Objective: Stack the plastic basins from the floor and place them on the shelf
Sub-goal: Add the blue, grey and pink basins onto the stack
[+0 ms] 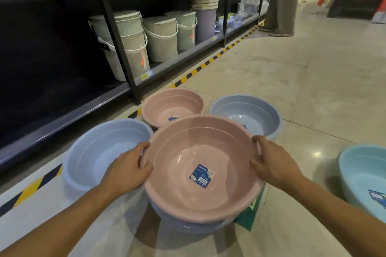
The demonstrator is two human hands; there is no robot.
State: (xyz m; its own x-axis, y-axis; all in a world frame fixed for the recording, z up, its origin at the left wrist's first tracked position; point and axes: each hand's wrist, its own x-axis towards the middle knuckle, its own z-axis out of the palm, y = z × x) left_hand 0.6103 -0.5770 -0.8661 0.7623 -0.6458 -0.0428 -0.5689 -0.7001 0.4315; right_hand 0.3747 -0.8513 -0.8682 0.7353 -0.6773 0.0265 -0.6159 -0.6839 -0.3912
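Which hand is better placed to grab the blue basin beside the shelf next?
Probably the left hand: it grips the held pink basin at its left rim, right beside that blue basin. The right hand holds the opposite rim, with the pink basin between.

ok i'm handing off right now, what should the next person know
Left hand and right hand each grip the rim of the top pink basin, on opposite sides.
It is nested over the bottom blue basin on the floor.
Loose on the floor: left blue basin, rear pink basin, rear blue basin, teal basin at far right.
Done: two stacked. Left: add those four, then put the stack on the shelf.
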